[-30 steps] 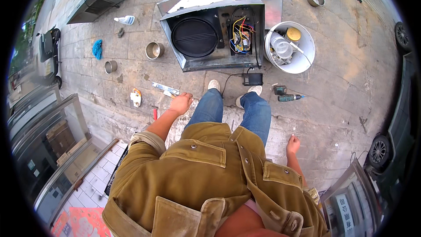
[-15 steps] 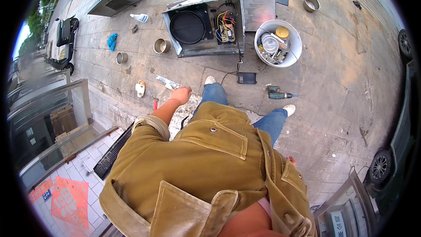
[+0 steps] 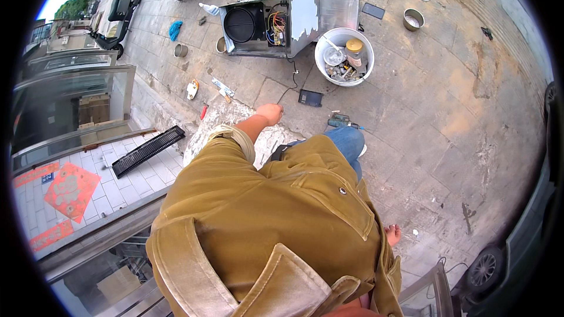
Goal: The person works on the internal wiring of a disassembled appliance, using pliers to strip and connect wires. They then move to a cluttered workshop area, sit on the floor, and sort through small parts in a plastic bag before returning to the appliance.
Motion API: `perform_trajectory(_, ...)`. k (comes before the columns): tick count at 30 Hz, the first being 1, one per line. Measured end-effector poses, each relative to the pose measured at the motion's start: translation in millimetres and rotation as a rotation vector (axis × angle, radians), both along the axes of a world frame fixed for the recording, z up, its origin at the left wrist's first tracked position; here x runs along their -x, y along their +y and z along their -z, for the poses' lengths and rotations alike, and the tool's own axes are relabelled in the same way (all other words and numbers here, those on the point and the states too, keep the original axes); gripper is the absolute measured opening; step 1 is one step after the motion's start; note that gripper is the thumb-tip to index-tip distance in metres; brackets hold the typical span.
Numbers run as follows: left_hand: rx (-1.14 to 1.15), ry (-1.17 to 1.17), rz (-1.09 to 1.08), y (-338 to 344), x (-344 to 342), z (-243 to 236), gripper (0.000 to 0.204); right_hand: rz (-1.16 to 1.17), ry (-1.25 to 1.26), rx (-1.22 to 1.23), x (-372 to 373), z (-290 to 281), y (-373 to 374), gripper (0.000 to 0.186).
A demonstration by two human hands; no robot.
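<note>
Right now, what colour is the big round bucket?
White. The bucket shows best in the head view, the only one here.

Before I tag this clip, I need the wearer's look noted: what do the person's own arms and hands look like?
The left sleeve, mustard-brown like the jacket, is rolled back into a paler, beige cuff. The left hand and right hand are bare, with no gloves. Whether the other sleeve is rolled cannot be told.

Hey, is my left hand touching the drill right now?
Apart. The head view shows bare pavement between your left hand and the drill, with a plain gap.
</note>
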State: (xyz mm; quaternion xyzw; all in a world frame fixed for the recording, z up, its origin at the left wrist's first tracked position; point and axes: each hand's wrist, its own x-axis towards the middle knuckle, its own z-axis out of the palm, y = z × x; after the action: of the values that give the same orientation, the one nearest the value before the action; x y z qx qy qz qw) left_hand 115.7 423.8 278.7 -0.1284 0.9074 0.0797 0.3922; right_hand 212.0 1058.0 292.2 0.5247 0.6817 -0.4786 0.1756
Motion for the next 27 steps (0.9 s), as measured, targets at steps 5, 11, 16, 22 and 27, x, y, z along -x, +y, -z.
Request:
perform_trajectory(5,-0.053,-0.177,-0.007,60.6,0.8,33.2,0.028,-0.044,0.212,-0.042,58.5,-11.2,42.4,0.034)
perform_trajectory(11,-0.175,-0.128,-0.037,120.5,83.6,59.3,0.029,-0.029,0.233,-0.046,132.1,-28.5,82.2,0.039)
perform_trajectory(16,-0.209,-0.065,-0.036,152.7,184.7,75.8,0.028,-0.052,0.152,-0.016,225.2,-7.4,117.7,0.04)
perform_trajectory(22,-0.225,-0.101,-0.129,183.6,331.8,78.3,0.03,-0.296,-0.128,-0.012,384.4,14.2,146.3,0.04)
perform_trajectory(27,-0.171,0.034,-0.286,168.8,455.2,32.4,0.027,-0.224,-0.025,0.065,543.2,25.4,163.1,0.039)
